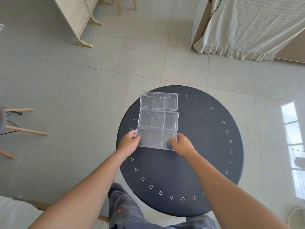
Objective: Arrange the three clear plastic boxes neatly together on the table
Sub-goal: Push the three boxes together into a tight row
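Note:
Three clear plastic boxes with inner dividers lie in a column on the left half of a round dark table [206, 146]. The far box [158, 101] touches the middle box [158, 119], and the near box [156, 140] sits against the middle one, shifted slightly left. My left hand [127, 142] grips the near box at its left end, thumb on the top edge. My right hand [182, 144] grips its right end, fingers wrapped over the near right corner. Both hands rest at table level.
The table carries a ring of small white dot patterns near its rim. Tiled floor surrounds it. A woven folding screen [77, 17] stands far left, a draped cloth [247, 27] far right, wooden chair legs [24, 129] at left. My knee [125, 210] is under the near edge.

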